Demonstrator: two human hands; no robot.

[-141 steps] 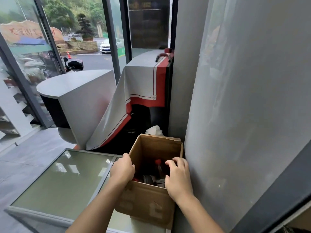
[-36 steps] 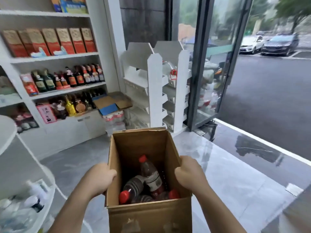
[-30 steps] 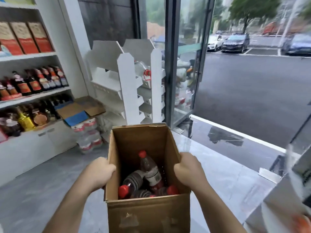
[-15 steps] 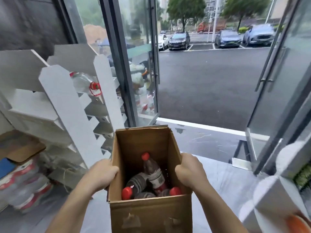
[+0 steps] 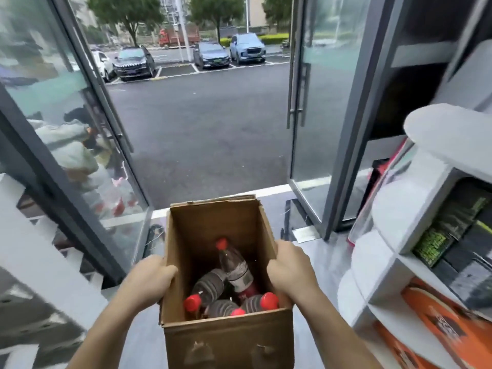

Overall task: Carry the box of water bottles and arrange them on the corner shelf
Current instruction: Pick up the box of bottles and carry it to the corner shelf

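An open brown cardboard box (image 5: 229, 342) is held up in front of me at the bottom centre. Inside lie several clear water bottles with red caps (image 5: 235, 267); one leans upright, the others lie at the bottom. My left hand (image 5: 150, 279) grips the box's left wall and my right hand (image 5: 290, 271) grips its right wall. A white rounded corner shelf (image 5: 394, 209) stands at the right, close beside the box, with dark and orange packages on its tiers.
Straight ahead is an open doorway to a wet car park with parked cars (image 5: 213, 53). A glass door (image 5: 314, 102) stands open on the right, a glass wall (image 5: 58, 129) on the left. A white slatted rack edge (image 5: 40, 251) is at lower left.
The view has swung to the right, from the white rack toward the open doorway. The white corner shelf has come further into view at the right. Both hands keep hold of the box.
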